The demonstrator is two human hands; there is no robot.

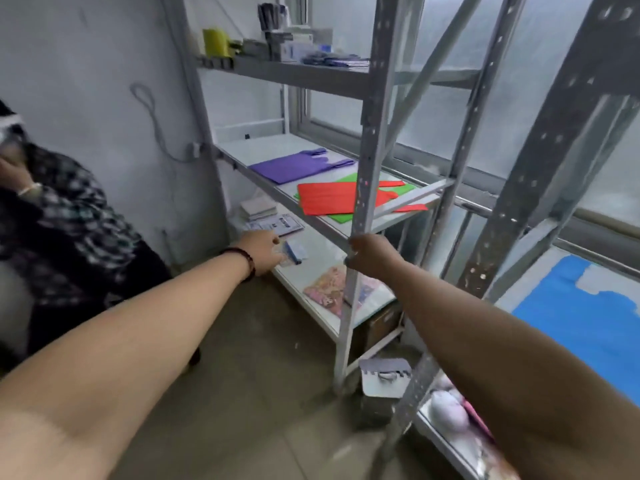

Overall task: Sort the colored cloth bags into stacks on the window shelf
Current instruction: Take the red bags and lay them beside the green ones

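Two bare hands reached out ahead of me: my right hand (372, 252) was curled around the grey perforated metal shelf post (367, 188), while my left hand (261, 251) hovered by the lower shelf, its finger position unclear to me. Beyond them, on the window shelf (332, 225), a flat red cloth bag (329, 199) lay atop a green cloth bag (341, 216); farther back lay a purple cloth bag (294, 166), apart. Off right, a blue cloth bag (581, 317) lay flat.
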